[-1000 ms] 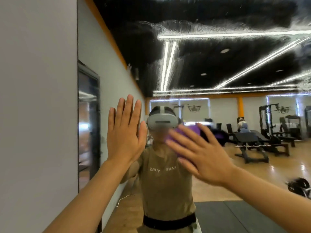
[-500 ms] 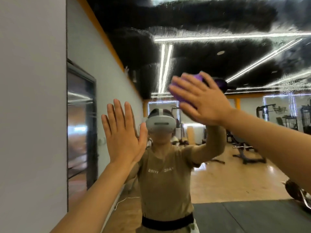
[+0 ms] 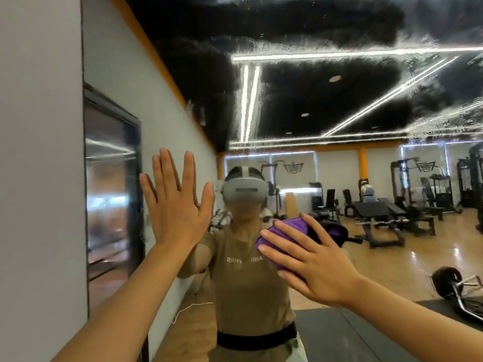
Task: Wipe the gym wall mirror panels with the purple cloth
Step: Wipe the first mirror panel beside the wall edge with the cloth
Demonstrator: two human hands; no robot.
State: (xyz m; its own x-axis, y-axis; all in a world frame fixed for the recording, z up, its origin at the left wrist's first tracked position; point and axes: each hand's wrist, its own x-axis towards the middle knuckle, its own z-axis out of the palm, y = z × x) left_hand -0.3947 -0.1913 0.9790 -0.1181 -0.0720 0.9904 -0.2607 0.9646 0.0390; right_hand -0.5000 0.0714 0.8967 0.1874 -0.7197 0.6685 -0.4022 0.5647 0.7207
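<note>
- The right hand (image 3: 313,259) is flat with its fingers spread, pushing the purple cloth (image 3: 285,236) against the mirror (image 3: 339,113).
- The left hand (image 3: 175,205) is flat too, fingers straight up, leaning on the glass and holding nothing.
- The cloth sits at chest height, just right of the person's own reflection.
- It looks like the wiping step is going on. The top of the glass looks streaky, so the next rub may need a high reach.
- Most of the cloth hides under the hand.
- I cannot see where one panel ends.
- A dark door (image 3: 112,194) stands at the left.
</note>
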